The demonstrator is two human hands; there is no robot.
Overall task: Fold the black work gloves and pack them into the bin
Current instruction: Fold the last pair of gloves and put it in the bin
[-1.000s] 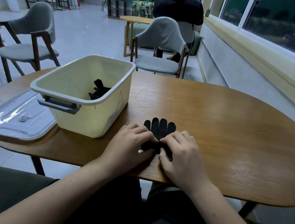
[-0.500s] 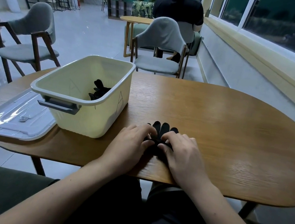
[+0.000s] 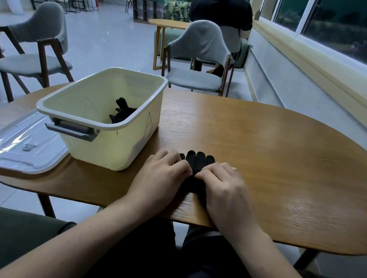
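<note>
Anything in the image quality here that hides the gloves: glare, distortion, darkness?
Head view: wide-angle distortion bows the table edge; glare streaks the clear lid; dim light leaves the black glove held by the left hand and right hand a textureless shape.

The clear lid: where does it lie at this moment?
In the head view, the clear lid lies flat at the table's left end, right beside the cream bin.
</note>
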